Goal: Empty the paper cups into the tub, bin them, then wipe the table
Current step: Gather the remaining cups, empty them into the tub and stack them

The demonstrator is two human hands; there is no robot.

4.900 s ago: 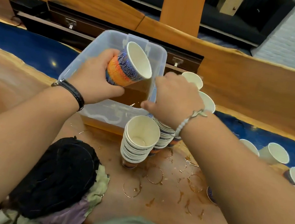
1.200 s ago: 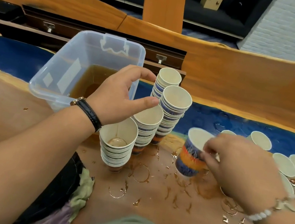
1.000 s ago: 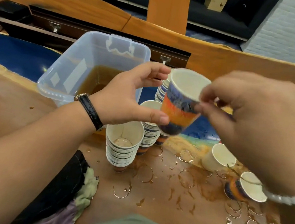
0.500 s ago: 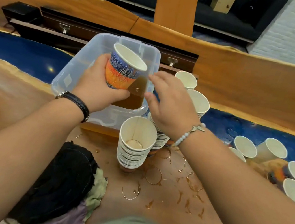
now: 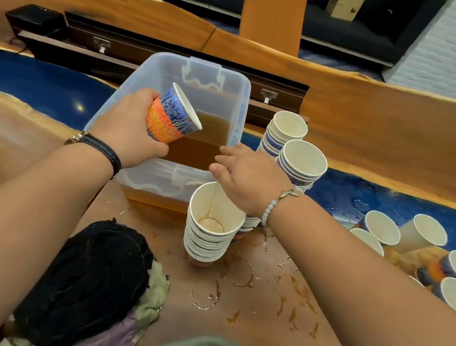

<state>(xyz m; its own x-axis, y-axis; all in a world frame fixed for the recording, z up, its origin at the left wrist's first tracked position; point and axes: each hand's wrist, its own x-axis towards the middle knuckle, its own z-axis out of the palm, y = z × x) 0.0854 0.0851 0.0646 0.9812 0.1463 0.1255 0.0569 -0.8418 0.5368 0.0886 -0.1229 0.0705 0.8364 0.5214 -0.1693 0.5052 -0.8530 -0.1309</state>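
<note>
Over the tub, I'm tipping a cup gripped by my left hand, right hand slack (loose cups, binning, wiping pending).

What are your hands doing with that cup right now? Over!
Left grip holds paper cup, tipped over tub. Right grip open, empty, above nearest cup stack. Nothing blocks the pour. Over.

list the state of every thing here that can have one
tub: lidless, part full of brown liquid
paper cup: tilted over tub, gripped by left hand
right hand: open, holding nothing
nearest cup stack: upright, dregs in top cup
table: wet with brown rings
</note>
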